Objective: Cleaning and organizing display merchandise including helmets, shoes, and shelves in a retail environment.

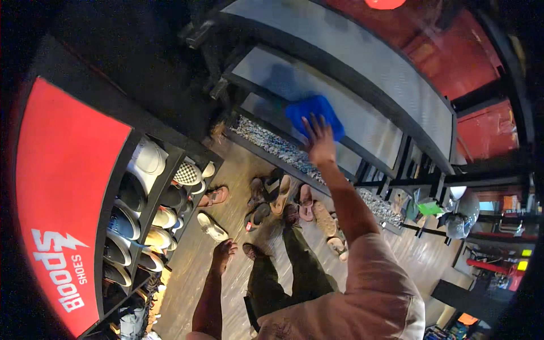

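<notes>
A blue cloth (313, 106) lies bunched on the grey surface of a shelf board (272, 71). My right hand (321, 144) presses the cloth against that board, its fingers spread over the near edge of the fabric. The right arm reaches up and forward to it. Low on the left, my left hand (224, 253) hangs with loosely bent fingers and nothing visible in it. It is nearest to a pale shoe (212, 226) on the floor, apart from it.
Left stands a rack of shoes (133, 221) with a red side panel (65, 187). Several sandals and slippers (280, 198) lie on the wooden floor (187, 283) before my feet. A pebble-filled strip (272, 144) runs along the base of the shelves. A green item (429, 208) sits right.
</notes>
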Demonstrator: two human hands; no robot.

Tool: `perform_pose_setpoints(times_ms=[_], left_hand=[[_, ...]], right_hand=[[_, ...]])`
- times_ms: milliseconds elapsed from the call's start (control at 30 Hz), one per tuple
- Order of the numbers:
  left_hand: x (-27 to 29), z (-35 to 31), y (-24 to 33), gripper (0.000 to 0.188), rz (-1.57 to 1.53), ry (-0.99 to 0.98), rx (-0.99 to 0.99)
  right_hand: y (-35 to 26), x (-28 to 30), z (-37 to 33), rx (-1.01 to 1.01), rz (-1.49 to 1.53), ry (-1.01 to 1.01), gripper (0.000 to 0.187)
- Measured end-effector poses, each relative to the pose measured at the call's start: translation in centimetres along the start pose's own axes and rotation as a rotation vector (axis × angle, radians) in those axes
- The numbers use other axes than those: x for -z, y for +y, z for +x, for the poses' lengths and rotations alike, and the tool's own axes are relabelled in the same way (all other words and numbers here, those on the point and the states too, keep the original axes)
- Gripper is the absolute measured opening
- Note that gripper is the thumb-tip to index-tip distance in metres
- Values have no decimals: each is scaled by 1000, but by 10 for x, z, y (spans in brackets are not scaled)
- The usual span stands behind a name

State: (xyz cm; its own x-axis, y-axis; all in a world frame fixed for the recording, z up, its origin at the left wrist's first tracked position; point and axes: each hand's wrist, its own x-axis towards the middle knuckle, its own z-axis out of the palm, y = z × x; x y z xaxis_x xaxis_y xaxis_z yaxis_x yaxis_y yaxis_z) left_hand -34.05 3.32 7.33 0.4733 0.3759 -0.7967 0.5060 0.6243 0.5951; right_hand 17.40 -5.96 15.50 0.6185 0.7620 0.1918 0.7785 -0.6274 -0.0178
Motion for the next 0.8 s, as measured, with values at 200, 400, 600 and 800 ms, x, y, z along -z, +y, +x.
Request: perform_pose_setpoints(times_ms=[200, 400, 600, 800], left_hand=[[6, -6, 14, 42, 55, -49, -61], [-1, -16, 1, 42, 57, -105, -92], [-21, -3, -16, 39, 95, -179, -92], [-90, -13, 34, 41, 149, -193, -114]], right_hand=[[130, 15, -150, -315, -15, 45, 55], [139, -31, -134, -518, -278, -12, 55], [66, -36, -32, -109, 58, 248, 53], [88, 32, -112, -870, 1064, -107, 59]])
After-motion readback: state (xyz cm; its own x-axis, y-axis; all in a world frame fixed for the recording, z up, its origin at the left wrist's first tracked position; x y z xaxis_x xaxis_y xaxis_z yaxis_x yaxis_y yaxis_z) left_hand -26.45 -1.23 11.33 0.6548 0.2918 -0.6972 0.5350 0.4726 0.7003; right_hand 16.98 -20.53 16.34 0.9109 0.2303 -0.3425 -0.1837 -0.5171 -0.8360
